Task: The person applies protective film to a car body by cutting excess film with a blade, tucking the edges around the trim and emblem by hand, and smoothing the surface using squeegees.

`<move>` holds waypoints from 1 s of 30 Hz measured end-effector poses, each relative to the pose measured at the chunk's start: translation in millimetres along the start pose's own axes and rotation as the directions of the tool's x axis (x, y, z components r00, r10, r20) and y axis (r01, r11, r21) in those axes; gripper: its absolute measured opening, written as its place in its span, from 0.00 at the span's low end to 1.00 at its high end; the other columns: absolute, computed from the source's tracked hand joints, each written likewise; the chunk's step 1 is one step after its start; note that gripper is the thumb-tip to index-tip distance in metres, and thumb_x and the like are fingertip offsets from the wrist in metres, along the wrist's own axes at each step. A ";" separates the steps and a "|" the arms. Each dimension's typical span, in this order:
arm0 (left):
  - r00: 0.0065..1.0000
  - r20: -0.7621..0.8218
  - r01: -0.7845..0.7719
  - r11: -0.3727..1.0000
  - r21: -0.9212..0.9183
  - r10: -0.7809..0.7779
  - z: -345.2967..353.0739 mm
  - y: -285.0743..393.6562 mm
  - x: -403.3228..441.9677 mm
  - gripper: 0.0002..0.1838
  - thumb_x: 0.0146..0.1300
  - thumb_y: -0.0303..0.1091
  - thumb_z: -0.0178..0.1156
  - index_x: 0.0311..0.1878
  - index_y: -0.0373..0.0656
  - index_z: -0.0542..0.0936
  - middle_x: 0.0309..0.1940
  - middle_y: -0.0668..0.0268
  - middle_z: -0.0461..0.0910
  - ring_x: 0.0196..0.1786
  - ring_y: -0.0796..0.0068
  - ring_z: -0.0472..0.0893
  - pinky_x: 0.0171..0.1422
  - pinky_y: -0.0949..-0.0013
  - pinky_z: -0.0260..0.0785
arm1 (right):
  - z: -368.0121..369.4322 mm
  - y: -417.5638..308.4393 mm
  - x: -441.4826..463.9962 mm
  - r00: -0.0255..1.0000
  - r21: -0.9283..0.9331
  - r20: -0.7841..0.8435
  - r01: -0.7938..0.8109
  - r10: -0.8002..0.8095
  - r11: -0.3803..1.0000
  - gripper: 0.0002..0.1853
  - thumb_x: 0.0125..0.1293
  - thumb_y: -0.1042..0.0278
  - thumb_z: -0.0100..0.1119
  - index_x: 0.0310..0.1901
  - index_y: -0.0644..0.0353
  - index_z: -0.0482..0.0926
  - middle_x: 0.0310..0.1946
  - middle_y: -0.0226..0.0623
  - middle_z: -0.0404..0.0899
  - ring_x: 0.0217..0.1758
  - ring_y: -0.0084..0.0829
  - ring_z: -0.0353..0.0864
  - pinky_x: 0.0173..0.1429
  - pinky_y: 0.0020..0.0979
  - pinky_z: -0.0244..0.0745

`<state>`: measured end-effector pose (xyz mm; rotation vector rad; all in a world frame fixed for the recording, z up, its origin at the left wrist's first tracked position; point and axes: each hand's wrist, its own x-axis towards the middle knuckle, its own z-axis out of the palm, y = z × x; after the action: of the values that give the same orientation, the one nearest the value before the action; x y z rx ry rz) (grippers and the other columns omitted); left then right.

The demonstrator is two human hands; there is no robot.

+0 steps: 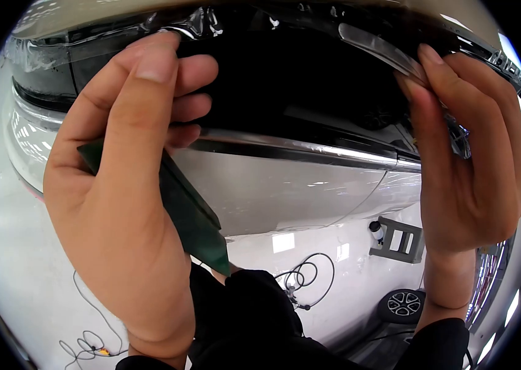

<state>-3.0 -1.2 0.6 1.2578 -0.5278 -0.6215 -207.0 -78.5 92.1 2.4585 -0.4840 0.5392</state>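
The left hand (126, 176) holds a green scraper (194, 216), fingertips (155, 63) near clear film (195, 26) at the window (285, 80)'s upper edge; whether they pinch it, I cannot tell. The right hand (471, 145) grips a thin blade (378, 50) near this edge; light, flat handling seems safest.

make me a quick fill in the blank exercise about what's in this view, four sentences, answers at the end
1. The flat tool tucked in the left hand is dark ____.
2. The right hand pinches the curved gray strip at its ____, not its middle.
3. The sleeve on the right arm is ____ in colour.
4. The gray step stool stands on the ____.

Missing words: green; end; black; floor.
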 end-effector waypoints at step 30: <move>0.989 0.089 0.123 0.992 -0.012 -0.121 15.4 -3.5 -0.9 0.19 0.76 0.43 0.63 0.58 0.38 0.87 0.44 0.67 0.90 0.45 0.83 0.83 0.51 0.78 0.69 | -18.2 34.5 -4.5 0.979 -0.161 0.189 0.112 -0.081 0.981 0.11 0.67 0.77 0.71 0.50 0.65 0.88 0.47 0.46 0.91 0.56 0.38 0.91 0.62 0.34 0.88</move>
<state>-14.5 -12.0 0.7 1.2563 -0.5202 -0.7860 -231.1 -93.3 119.3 2.3612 -0.4599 0.2241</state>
